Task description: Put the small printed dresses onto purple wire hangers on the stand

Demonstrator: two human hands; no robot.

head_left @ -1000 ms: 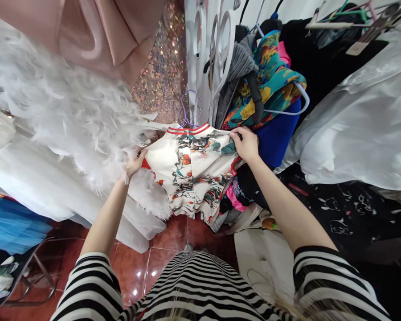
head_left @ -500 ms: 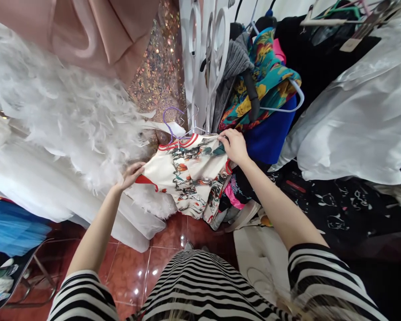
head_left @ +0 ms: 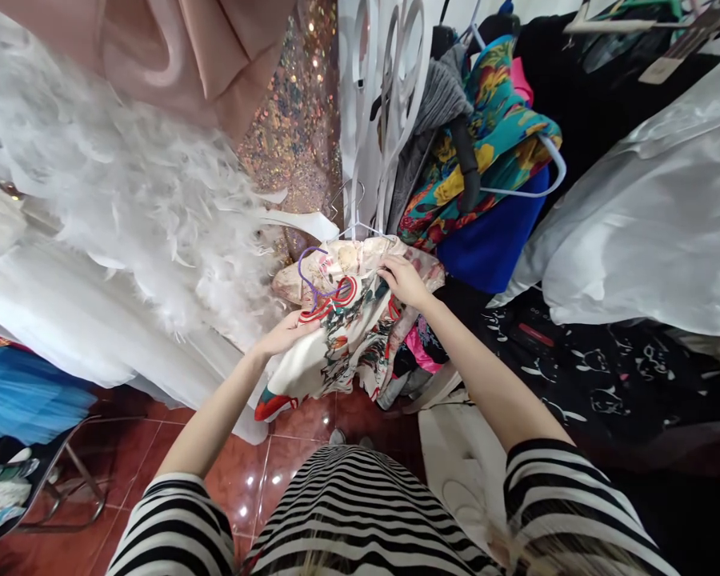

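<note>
A cream top with a dark and orange print and red-striped trim [head_left: 336, 352] hangs between my hands on a purple hanger [head_left: 303, 268]. My left hand [head_left: 285, 332] is closed on its shoulder beside the neckline. My right hand [head_left: 402, 278] pinches the other shoulder near the neckline. Behind it shows a pale floral garment [head_left: 351, 250] on a thin light hanger [head_left: 366, 227]. The palm sides and some fingertips are hidden in the cloth.
White feathered clothing [head_left: 174, 216] fills the left, beside a sequined fabric [head_left: 297, 120]. A white scrollwork stand [head_left: 390, 120] rises behind. To the right hang a teal floral garment [head_left: 486, 120] and a white satin one [head_left: 642, 216]. Red tiles [head_left: 246, 488] cover the floor.
My left hand has moved right and inward from the sleeve edge to the neckline. The cream top has dropped and tilted with its hanger, uncovering the pale floral garment behind.
</note>
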